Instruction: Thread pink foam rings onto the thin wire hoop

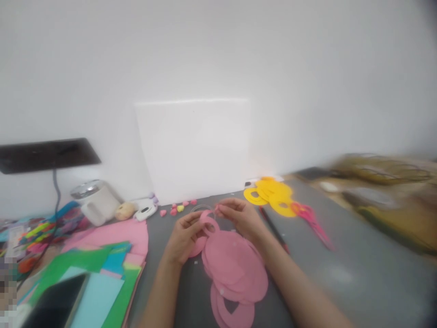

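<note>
My left hand (184, 238) pinches a pink paper ring (209, 223) by its left edge. Close beside it, my right hand (241, 218) has its fingertips closed on a small pink piece, too blurred to name. A thin clear loop of cord or wire (201, 207) shows behind the fingers. Below both hands lies a pile of pink paper cutouts (235, 269), overlapping rounds with some ring shapes at the near end. Several small heart-shaped beads (180, 208), pink, red and yellow, rest on the grey table (327, 282) beyond my left hand.
Yellow paper cutouts (273, 193), pink scissors (316, 225) and a dark pencil (275, 232) lie to the right. Coloured paper sheets (102, 296) with a phone (56, 303) on them fill the left. A white mug (97, 202) and a white board (194, 150) stand at the back.
</note>
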Motion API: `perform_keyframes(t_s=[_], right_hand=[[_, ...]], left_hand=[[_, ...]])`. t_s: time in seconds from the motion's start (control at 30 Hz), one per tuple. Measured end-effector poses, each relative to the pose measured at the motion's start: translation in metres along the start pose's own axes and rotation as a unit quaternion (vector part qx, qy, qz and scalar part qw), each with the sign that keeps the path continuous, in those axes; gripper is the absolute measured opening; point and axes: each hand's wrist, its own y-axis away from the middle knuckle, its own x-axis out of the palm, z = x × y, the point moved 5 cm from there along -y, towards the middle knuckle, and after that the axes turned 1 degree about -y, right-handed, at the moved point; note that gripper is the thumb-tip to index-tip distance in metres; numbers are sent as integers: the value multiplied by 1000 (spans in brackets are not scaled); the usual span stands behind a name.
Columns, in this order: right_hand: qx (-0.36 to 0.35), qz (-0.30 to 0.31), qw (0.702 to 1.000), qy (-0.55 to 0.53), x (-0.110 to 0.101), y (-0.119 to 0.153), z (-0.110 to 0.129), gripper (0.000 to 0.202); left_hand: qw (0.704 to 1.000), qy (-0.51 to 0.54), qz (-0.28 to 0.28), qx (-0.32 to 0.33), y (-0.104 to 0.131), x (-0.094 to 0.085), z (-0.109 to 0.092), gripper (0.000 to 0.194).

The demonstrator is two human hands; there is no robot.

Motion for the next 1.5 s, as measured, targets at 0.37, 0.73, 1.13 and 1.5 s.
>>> perform_keyframes(t_s=[0.37, 0.73, 1.13, 1.5], right_hand=[[-8, -19, 999, 40, 4, 3, 5, 21], [-19, -17, 999, 44, 0, 0, 3, 16], [-25, 4, 999, 40, 3, 3, 6, 19], [-38, 24, 994, 99, 7, 4, 9, 18]], left_hand=[[1000, -1, 11, -8, 2, 5, 0, 23], [1000, 8, 5, 0, 2, 6, -4, 21], [1000, -2, 21, -10, 2, 4, 1, 24], [1000, 1, 25, -5, 1, 5, 0, 22]])
